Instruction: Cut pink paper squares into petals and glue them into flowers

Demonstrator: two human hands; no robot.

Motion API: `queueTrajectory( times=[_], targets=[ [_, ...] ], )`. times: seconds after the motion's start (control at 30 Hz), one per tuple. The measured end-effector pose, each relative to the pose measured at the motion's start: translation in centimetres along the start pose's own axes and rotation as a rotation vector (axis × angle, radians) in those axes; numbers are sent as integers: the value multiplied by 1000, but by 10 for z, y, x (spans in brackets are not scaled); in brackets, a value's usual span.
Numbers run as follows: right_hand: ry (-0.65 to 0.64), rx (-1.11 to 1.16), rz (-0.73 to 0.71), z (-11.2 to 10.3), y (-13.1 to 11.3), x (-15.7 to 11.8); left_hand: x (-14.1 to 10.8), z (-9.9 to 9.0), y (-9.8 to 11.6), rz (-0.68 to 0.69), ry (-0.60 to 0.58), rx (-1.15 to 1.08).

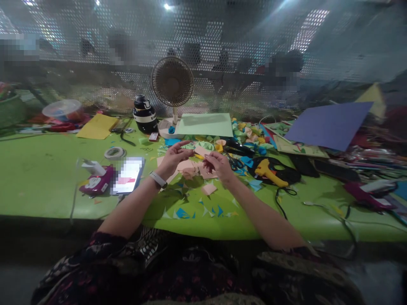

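My left hand (177, 157), with a white band at the wrist, is held over the table with thumb and fingers pinched together near a yellow stick-like piece. Facing it, my right hand (217, 164) pinches a small pink paper (202, 151) between thumb and fingers. The yellow piece (199, 156) lies between the two hands; which hand bears it is unclear. Below them are pink paper pieces (187, 167), and a separate pink square (209, 189) lies nearer the table's front edge. Dark-handled scissors (235, 163) rest just right of my right hand.
A yellow glue gun (270, 173) lies right, with a cable. Left are a lit phone (129, 176) and a purple device (97, 182). A fan (172, 81), a black bottle (145, 116) and a green sheet (206, 124) stand behind. Blue scraps (182, 213) litter the front.
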State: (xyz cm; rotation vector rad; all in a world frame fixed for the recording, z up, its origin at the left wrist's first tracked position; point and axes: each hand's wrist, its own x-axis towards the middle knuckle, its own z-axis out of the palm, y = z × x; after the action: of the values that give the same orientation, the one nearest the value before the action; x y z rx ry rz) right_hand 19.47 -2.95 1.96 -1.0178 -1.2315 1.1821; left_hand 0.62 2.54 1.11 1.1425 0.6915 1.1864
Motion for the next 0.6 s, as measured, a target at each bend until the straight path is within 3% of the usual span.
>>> queueTrajectory(
  times=[0.1, 0.2, 0.4, 0.6],
  targets=[
    [44, 41, -5, 1, 1, 0, -1, 1, 1, -23, 76, -59],
    [39, 35, 23, 4, 3, -2, -6, 9, -1, -113, 1, -67],
    [-125, -115, 49, 7, 3, -6, -10, 16, -5, -166, -63, -67],
    [-54, -371, -270, -11, 2, -1, -9, 11, 2, -256, -89, -53]
  ],
)
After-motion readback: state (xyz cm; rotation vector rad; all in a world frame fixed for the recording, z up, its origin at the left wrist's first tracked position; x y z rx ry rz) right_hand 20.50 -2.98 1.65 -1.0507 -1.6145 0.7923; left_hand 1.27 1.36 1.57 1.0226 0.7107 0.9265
